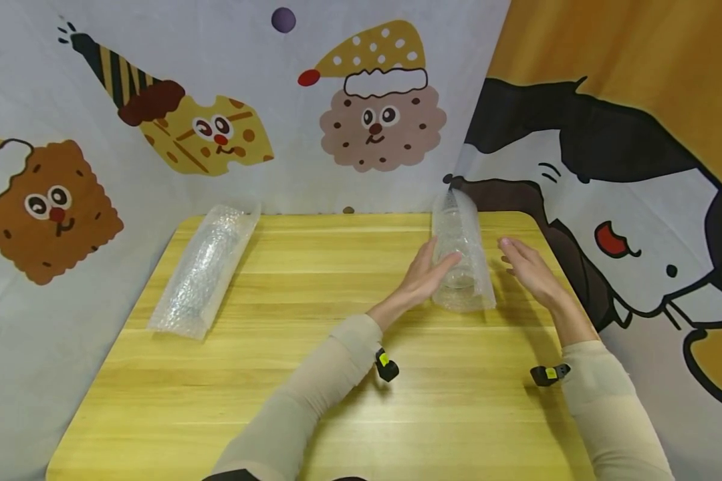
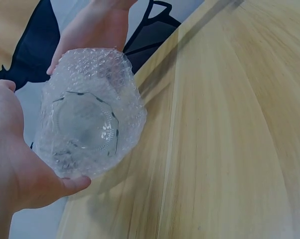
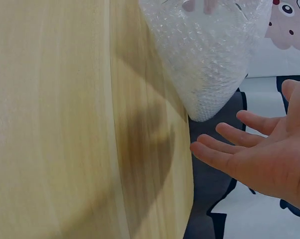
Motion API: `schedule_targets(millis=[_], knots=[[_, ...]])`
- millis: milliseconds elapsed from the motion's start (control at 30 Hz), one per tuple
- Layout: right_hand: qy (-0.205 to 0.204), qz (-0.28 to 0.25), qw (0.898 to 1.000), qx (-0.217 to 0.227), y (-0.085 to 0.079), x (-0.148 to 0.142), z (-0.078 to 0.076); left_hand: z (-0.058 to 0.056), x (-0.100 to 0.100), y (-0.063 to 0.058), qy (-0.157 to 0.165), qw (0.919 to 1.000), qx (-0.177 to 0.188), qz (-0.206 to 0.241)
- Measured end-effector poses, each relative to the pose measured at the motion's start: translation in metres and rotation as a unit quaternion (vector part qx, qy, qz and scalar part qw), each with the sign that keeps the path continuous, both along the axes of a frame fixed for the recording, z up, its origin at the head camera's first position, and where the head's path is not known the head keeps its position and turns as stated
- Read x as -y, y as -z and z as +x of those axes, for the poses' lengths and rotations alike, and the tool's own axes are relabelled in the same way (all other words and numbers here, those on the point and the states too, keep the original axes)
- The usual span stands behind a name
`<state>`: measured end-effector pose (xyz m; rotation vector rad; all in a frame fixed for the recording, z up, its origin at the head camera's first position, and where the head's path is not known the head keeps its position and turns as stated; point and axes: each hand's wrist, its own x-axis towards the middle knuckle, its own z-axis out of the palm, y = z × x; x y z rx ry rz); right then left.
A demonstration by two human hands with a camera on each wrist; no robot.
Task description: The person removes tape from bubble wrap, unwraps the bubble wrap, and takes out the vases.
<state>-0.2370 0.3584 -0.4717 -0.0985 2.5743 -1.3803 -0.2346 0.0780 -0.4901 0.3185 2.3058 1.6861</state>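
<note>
From my head view, the bubble-wrap sleeve (image 1: 481, 274) stands out at the upper right of the bench (image 1: 337, 394), with a clear round-based vessel (image 1: 457, 295) inside it, base end towards the lower part of the frame. The left hand (image 1: 421, 272) is at the sleeve's left side, its thumb laid over the front and its fingers extended along the side, touching it without curling tightly round. The right hand (image 1: 532, 270) is just right of the sleeve, apart from it, with its fingers spread and holding nothing; my right wrist view shows that gap clearly. My left wrist view looks at the round end through the plastic, which blurs the vessel's outline, so I can't fairly say what kind of vessel it is.

A second bubble-wrapped parcel (image 1: 204, 270) lies slanted at the upper left of the bench, well apart from both hands. I see a small black camera at each wrist, beside pale sleeve cuffs. Behind the bench, a white cloth (image 1: 295, 180) printed with cartoon biscuits and cheese fills the top of the frame, with orange cloth (image 1: 656, 47) at the upper right.
</note>
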Motion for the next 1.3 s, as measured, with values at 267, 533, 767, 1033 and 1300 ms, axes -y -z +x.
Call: schedule_targets(millis=[267,533,767,1033,1300], knots=[[-0.013,-0.055,0.998,0.042,0.005,0.006,-0.002,-0.001,-0.005,0.002,-0.012,0.9998,0.016,0.002],[-0.023,-0.074,0.995,0.064,0.009,0.015,-0.002,-0.001,-0.008,0.005,-0.018,0.9996,0.024,-0.001],[-0.009,-0.101,0.992,0.08,0.013,0.021,-0.003,-0.003,-0.007,0.009,-0.018,0.9993,0.033,0.003],[0.022,-0.138,0.986,0.091,0.019,0.025,-0.009,-0.005,-0.007,0.013,-0.029,0.9994,0.018,0.011],[0.065,-0.15,0.983,0.089,0.022,0.032,-0.013,-0.008,-0.008,0.017,-0.026,0.9994,0.015,0.018]])
